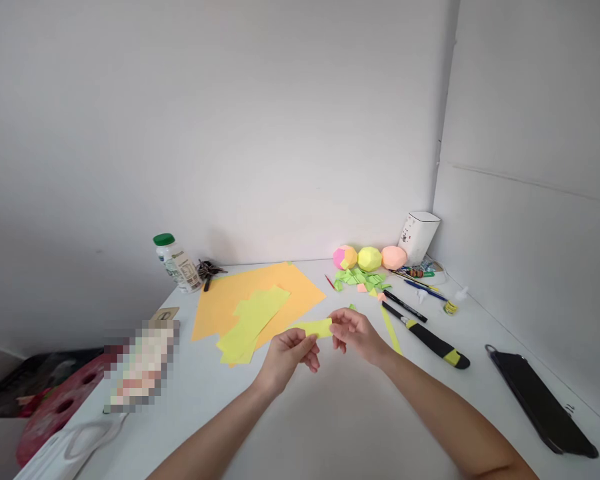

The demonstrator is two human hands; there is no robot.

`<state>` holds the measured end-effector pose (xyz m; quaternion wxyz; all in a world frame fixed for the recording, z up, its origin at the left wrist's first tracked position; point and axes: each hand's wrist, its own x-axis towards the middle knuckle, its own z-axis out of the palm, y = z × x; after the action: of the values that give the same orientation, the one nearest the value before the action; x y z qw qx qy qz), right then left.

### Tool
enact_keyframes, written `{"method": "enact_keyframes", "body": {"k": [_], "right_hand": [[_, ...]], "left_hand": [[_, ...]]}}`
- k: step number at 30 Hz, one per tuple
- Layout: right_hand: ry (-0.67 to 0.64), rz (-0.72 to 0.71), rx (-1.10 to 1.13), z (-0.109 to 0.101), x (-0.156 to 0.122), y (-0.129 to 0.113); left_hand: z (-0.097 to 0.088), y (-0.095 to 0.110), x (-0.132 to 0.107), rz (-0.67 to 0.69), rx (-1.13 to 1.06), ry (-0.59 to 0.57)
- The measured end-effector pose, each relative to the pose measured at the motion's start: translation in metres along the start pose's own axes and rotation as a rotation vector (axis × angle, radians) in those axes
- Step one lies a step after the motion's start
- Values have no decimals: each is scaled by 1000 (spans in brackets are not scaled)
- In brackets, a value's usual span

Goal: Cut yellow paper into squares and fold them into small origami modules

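Note:
A small yellow paper strip (318, 328) is held up above the white table between both hands. My left hand (289, 353) pinches its left part, thumb on top. At the strip's right end, my right hand (356, 335) grips it between thumb and fingers. Behind and left of the hands lie yellow-green paper pieces (254, 320) on a large orange sheet (300, 288). Just right of my right hand a narrow yellow strip (392, 331) rests on the table, beside a utility knife (433, 341) with a black and yellow handle.
Three faceted paper balls (369, 259) stand at the wall behind green folded paper pieces (363, 279). A black marker (405, 306) and blue pen (426, 290) lie at right, with a black phone (543, 400) nearer. A white bottle (179, 267) and keys (209, 270) are at left.

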<state>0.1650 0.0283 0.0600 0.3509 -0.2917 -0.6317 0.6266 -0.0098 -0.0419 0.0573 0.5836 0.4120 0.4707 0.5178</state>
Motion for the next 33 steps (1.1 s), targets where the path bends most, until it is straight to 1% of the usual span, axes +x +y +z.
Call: {"method": "enact_keyframes", "body": {"k": [3, 6, 18, 23, 26, 28, 29, 33], "right_hand": [[19, -15, -30, 6, -3, 3], [55, -9, -39, 5, -3, 5], [48, -9, -65, 4, -4, 0], [26, -10, -71, 3, -4, 4], [7, -14, -97, 2, -4, 5], [8, -67, -157, 1, -6, 4], [-5, -117, -204, 0, -7, 2], [-127, -446, -436, -4, -8, -1]], "left_hand": [[1, -4, 0, 5, 20, -63], [-1, -6, 0, 18, 25, -104], [-3, -6, 0, 19, 46, -72], [-2, -4, 1, 16, 42, -93], [-2, -4, 1, 2, 50, -81], [-2, -3, 1, -13, 36, -75], [-2, -3, 1, -21, 23, -75], [-3, 0, 1, -51, -60, -56]]}}
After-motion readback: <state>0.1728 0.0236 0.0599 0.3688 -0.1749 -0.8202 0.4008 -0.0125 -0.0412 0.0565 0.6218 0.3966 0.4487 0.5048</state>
